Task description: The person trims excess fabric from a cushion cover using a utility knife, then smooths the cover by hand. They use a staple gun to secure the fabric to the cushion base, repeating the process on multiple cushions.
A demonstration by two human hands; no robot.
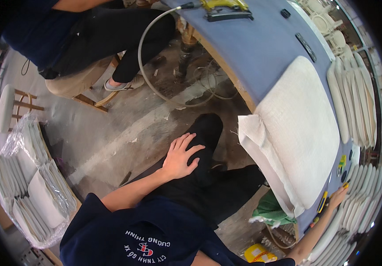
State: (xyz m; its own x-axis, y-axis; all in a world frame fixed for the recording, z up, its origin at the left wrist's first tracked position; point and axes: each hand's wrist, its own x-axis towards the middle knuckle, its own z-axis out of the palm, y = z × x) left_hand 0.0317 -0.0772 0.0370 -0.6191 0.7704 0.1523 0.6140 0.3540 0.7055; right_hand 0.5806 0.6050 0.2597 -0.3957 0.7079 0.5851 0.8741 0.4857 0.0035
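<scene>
The left hand [180, 157] rests flat and open on the person's own black-trousered thigh [208, 146], holding nothing. The right hand [337, 197] reaches onto the blue bench [261, 48], touching a yellow-handled tool [322, 201] just beside a white seat cushion [299, 128]; whether its grip has closed cannot be told.

A small yellow-handled tool [323, 201] is lying on the blue surface [261, 48], just beside the near edge of the white seat cushion [299, 128]. The cushion is lying flat, its loose fabric cover hanging over the surface's edge.
</scene>
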